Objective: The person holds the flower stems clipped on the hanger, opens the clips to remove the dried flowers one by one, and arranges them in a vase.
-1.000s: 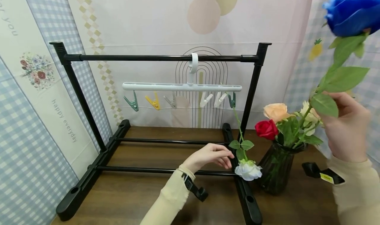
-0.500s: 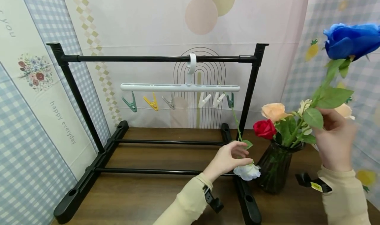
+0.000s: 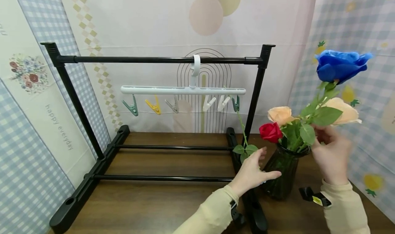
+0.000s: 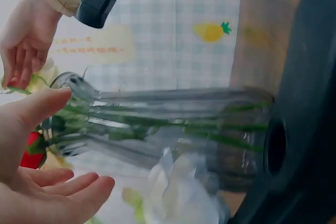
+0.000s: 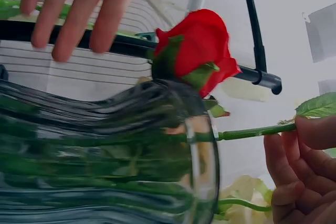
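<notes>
My right hand pinches the stem of a blue rose, just above the mouth of a dark glass vase. In the right wrist view the lower end of that stem runs in past the rim. The vase also holds a red rose, a peach rose and a larger pale peach one. Left of the vase my left hand is spread, thumb apart from the fingers, holding nothing. It covers most of a white flower that hangs head down from a green clip.
A black rack stands on the wooden table, its right foot close to the vase. From its top bar hangs a white hanger with several coloured clips. Printed cloth surrounds the table.
The blue rose has come down and left, its stem lowered to the vase in my right hand. My left hand has moved right, past the hanging white flower to the vase's side.
</notes>
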`<state>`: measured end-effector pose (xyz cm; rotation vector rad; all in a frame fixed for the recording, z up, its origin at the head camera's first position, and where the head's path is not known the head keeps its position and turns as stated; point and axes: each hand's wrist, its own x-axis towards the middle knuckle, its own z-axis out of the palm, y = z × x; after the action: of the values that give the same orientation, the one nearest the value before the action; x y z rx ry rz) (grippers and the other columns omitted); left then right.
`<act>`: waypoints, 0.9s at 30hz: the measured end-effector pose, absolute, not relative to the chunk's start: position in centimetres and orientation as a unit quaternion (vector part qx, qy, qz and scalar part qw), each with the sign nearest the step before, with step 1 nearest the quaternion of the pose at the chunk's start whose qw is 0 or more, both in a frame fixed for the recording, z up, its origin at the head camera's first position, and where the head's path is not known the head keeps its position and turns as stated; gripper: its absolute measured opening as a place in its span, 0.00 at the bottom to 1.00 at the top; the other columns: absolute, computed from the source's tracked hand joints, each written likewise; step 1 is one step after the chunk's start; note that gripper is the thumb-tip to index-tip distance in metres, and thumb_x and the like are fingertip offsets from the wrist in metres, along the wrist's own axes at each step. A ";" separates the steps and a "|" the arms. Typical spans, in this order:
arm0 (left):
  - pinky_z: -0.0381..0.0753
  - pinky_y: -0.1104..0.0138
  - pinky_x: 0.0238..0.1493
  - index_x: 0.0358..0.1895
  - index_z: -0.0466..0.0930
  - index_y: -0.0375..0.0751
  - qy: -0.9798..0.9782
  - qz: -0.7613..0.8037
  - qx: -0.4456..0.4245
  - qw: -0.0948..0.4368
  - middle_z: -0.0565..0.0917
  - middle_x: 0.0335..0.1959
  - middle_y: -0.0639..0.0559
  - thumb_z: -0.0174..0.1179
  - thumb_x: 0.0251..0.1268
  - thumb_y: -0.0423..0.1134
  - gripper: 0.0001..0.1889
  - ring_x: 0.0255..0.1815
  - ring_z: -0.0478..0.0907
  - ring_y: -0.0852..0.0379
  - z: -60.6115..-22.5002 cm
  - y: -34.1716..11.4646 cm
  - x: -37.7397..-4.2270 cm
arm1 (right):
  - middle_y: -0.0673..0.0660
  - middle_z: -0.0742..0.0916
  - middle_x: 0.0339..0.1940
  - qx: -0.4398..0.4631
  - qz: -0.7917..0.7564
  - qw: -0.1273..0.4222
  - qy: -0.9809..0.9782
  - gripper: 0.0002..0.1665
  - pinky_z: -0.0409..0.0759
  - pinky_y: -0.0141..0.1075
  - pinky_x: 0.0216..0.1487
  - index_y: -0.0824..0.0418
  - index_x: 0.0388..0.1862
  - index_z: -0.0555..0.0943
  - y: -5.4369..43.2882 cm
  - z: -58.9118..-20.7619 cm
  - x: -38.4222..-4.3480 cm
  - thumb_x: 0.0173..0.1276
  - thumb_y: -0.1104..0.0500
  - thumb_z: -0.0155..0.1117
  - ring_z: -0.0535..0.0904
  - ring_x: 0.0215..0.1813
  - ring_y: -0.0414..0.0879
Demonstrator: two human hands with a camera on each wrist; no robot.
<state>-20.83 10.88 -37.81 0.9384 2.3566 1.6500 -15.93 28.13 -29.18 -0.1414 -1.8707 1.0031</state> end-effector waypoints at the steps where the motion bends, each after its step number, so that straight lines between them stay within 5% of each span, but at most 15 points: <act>1: 0.76 0.70 0.58 0.72 0.61 0.54 0.781 0.542 0.306 0.058 0.73 0.67 0.58 0.69 0.57 0.50 0.40 0.63 0.74 0.60 -37.8 11.2 -20.8 | 0.20 0.78 0.24 -0.059 0.403 0.487 -0.773 0.06 0.67 0.16 0.28 0.55 0.37 0.85 28.1 -29.3 -15.9 0.63 0.65 0.66 0.74 0.26 0.18; 7: 0.74 0.67 0.63 0.74 0.59 0.54 0.799 0.529 0.283 0.045 0.69 0.71 0.60 0.69 0.55 0.54 0.43 0.70 0.68 0.62 -37.8 13.0 -20.8 | 0.15 0.73 0.22 -0.050 0.352 0.497 -0.792 0.09 0.63 0.17 0.28 0.69 0.39 0.85 27.9 -29.8 -15.9 0.62 0.64 0.66 0.69 0.22 0.16; 19: 0.75 0.69 0.60 0.71 0.65 0.51 0.819 0.513 0.257 0.005 0.76 0.64 0.59 0.70 0.54 0.52 0.40 0.64 0.74 0.63 -38.4 15.3 -21.0 | 0.16 0.71 0.20 -0.021 0.315 0.491 -0.812 0.09 0.62 0.16 0.27 0.70 0.37 0.85 28.2 -29.6 -16.5 0.57 0.72 0.63 0.66 0.22 0.16; 23: 0.77 0.70 0.57 0.69 0.67 0.50 0.827 0.505 0.245 -0.005 0.78 0.63 0.58 0.71 0.53 0.52 0.39 0.61 0.76 0.61 -38.3 15.9 -20.8 | 0.38 0.82 0.17 -0.027 0.288 0.479 -0.829 0.09 0.62 0.17 0.26 0.70 0.37 0.85 28.6 -29.8 -16.5 0.56 0.70 0.64 0.64 0.23 0.14; 27: 0.79 0.69 0.54 0.68 0.68 0.50 0.831 0.502 0.241 -0.014 0.79 0.61 0.57 0.71 0.53 0.52 0.38 0.58 0.78 0.60 -38.2 16.3 -20.6 | 0.69 0.87 0.25 -0.011 0.256 0.446 -0.857 0.08 0.63 0.16 0.27 0.71 0.35 0.84 29.0 -30.5 -16.6 0.59 0.67 0.64 0.61 0.26 0.07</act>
<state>-20.58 16.28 -38.21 0.7649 2.6323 1.5900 -16.65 28.95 -30.48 -0.0267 -2.1235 0.6330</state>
